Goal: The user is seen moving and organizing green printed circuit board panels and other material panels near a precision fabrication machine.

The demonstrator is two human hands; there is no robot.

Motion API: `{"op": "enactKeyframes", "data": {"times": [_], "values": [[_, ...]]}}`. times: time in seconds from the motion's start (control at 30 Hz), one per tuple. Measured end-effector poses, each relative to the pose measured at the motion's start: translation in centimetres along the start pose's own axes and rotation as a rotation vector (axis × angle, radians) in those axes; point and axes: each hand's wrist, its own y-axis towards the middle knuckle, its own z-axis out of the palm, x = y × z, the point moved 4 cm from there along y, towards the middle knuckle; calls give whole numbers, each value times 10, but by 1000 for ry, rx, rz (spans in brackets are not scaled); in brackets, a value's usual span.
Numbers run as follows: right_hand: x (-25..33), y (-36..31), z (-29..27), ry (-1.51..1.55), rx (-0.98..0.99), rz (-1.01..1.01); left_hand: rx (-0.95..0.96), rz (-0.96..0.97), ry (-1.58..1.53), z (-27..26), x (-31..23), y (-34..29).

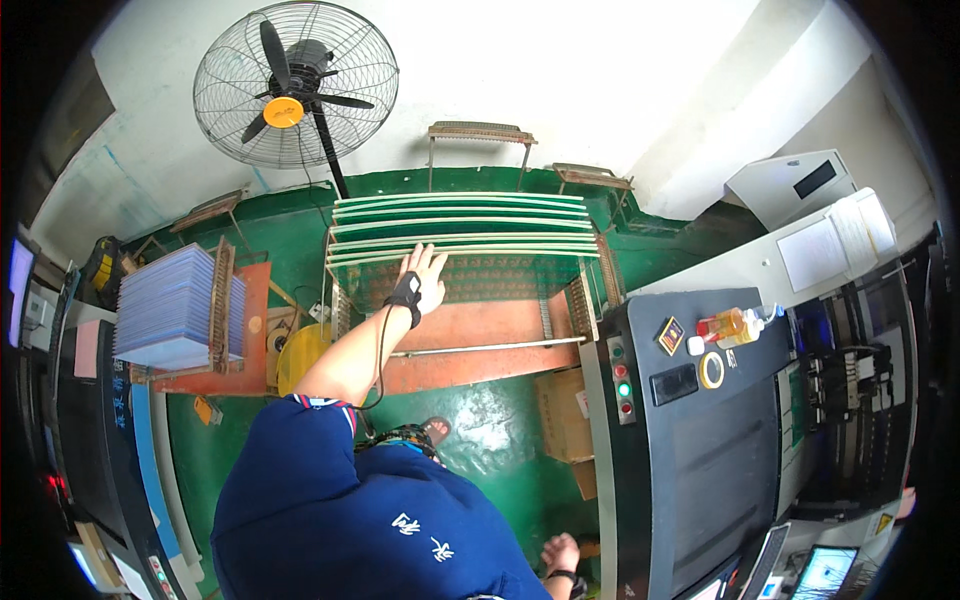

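My left hand is stretched forward with its fingers spread over the top edge of the nearest thin green panel. Several such panels with pale edges stand upright, spaced apart, in a slotted metal rack. Around the left wrist sits a black strap, from which a thin cord hangs along the forearm. My right hand is low beside my body, its fingers curled and nothing visible in them. A dark band circles that wrist.
A slotted rack of white-blue boards stands at left. To the right, a dark machine top bears a phone, a tape roll and bottles. Behind stands a fan; a cardboard box rests beside the machine.
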Motion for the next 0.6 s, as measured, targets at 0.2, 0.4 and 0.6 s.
{"op": "enactKeyframes", "data": {"times": [0.2, 0.4, 0.6], "values": [[78, -17, 68, -66, 91, -314, -69, 125, 17, 0, -36, -11], [12, -28, 103, -424, 212, -157, 26, 131, -22, 12, -22, 31], [-83, -47, 45, -167, -6, 124, 189, -11, -110, 11, -25, 55]]}}
